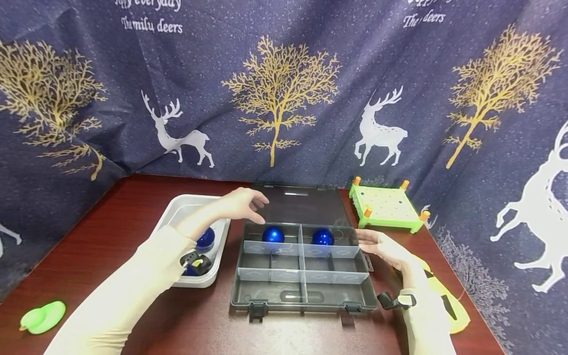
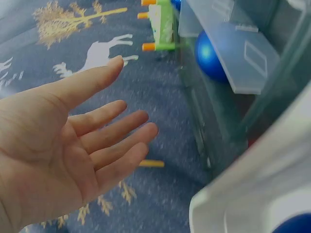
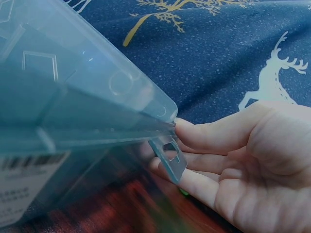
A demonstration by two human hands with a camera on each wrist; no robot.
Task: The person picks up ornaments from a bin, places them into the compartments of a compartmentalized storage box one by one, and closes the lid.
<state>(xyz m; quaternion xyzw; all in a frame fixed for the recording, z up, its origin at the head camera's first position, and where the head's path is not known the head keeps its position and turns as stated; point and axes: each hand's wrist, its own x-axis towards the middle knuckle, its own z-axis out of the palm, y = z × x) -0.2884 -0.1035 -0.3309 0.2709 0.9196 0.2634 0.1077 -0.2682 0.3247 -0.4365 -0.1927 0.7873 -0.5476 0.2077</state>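
Note:
A grey translucent divided storage box (image 1: 270, 284) stands on the table with its lid (image 1: 306, 204) folded back. Two shiny blue balls lie in its back row, one blue ball (image 1: 273, 234) in the left compartment, another blue ball (image 1: 323, 237) in the right. My left hand (image 1: 241, 203) hovers by the box's back left corner, fingers apart and palm bare in the left wrist view. At the box's right side my right hand (image 1: 386, 249) pinches the rim between thumb and fingers, beside a side tab (image 3: 170, 160) in the right wrist view.
Left of the box, a white tray (image 1: 197, 282) holds blue balls (image 1: 205, 238), partly hidden by my left forearm. A green toy duck (image 1: 44, 317) lies at front left. Back right stands a green toy bed (image 1: 386, 202); a yellow item (image 1: 459, 315) lies beyond my right wrist.

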